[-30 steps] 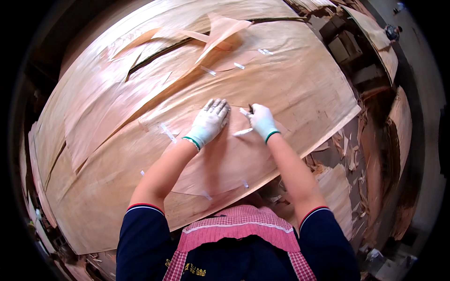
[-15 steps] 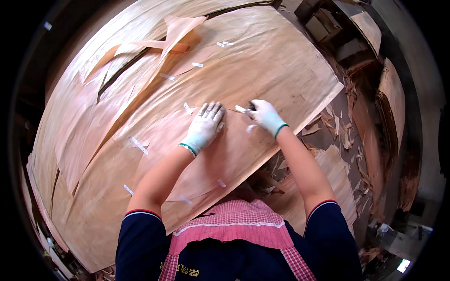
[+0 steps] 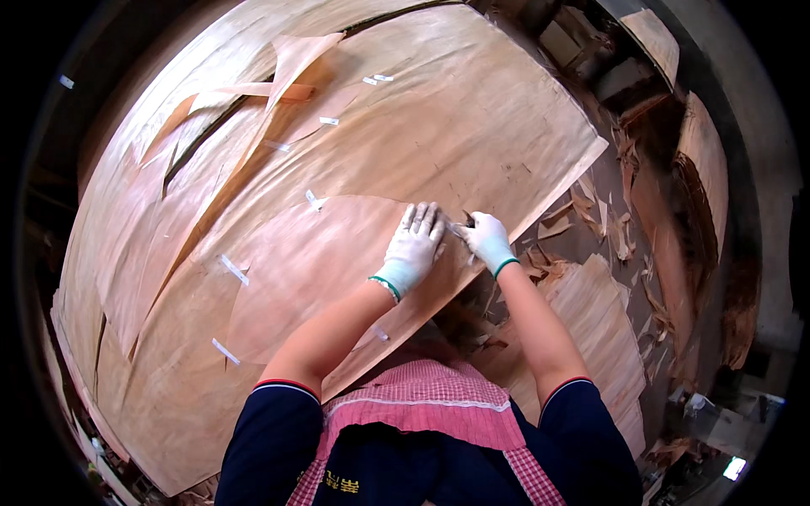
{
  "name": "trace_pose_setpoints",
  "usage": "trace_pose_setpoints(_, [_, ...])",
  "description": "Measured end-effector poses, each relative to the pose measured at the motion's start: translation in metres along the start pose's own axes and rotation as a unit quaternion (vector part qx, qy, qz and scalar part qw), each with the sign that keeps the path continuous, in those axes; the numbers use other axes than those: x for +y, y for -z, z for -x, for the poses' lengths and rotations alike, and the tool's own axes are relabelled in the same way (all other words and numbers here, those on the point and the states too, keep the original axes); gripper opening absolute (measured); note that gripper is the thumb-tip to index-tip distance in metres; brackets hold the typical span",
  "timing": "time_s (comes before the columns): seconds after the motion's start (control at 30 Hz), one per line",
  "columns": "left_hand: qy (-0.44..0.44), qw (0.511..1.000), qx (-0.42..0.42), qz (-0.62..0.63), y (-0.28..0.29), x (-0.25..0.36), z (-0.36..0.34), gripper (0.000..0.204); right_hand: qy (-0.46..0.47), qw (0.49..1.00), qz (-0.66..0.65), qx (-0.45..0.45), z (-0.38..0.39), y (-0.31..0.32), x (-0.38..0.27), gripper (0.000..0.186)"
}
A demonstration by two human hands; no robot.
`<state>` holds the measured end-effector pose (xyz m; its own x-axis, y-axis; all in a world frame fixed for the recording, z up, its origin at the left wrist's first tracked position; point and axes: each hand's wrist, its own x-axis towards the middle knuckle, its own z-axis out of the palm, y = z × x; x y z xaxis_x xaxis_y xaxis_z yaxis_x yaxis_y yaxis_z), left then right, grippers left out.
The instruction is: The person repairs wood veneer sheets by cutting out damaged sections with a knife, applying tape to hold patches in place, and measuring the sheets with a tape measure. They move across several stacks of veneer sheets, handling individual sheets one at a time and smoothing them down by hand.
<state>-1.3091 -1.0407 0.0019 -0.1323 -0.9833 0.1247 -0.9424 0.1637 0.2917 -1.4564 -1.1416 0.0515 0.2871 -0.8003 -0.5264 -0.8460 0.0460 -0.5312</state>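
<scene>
Far left: veneer stack (image 3: 169, 396) edge, sheets layered, a dark split (image 3: 215, 139) running up between two plies. Short white tape strips (image 3: 234, 269) dot the seams, another near bottom (image 3: 225, 352), one mid-sheet (image 3: 314, 200).

Centre: rounded veneer patch (image 3: 312, 270) lies on the big top sheet (image 3: 456, 110). Left hand (image 3: 413, 249), white glove, is flat and spread, palm down on the patch's right edge, pressing, not gripping anything.

Just right of it: right hand (image 3: 488, 240), gloved, fingers pinched at the seam close to the left fingertips. Looks like it pinches a small dark tool or a strip end (image 3: 466, 221); too small to tell which.

Right: sheet edge overhangs, scrap veneer offcuts (image 3: 591, 219) litter the floor below, more sheets (image 3: 591, 329) stacked lower right.

Risks, my read:
- Veneer is thin and brittle; heavy palm pressure near the unsupported edge could crack it along the grain.
- Patch could slide if left hand lifts before the seam is fixed, leaving a gap.
- If that's a blade, left fingertips sit very near it.
- Existing split at left could run further if the sheet gets dragged.
</scene>
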Motion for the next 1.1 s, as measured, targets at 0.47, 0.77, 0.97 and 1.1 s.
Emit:
trace_pose_setpoints(0.47, [0.152,0.957,0.201,0.143,0.065,-0.032,0.051,0.042,0.036,0.961,-0.251,-0.113,0.111,0.092,0.099,0.01])
trace_pose_setpoints(0.77, [0.565,0.761,0.319,-0.016,0.145,-0.131,0.339,0.042,0.111,0.88,0.095,-0.453,0.172,0.005,0.041,0.01])
trace_pose_setpoints(0.97, [0.622,0.552,0.55,0.075,0.168,-0.311,0.514,0.047,0.146,0.895,0.131,-0.401,0.167,-0.072,-0.032,0.011])
trace_pose_setpoints(1.1, [0.685,0.403,0.592,0.136,0.206,-0.407,0.656,0.053,0.161,0.897,0.141,-0.387,0.188,-0.131,-0.086,0.011])
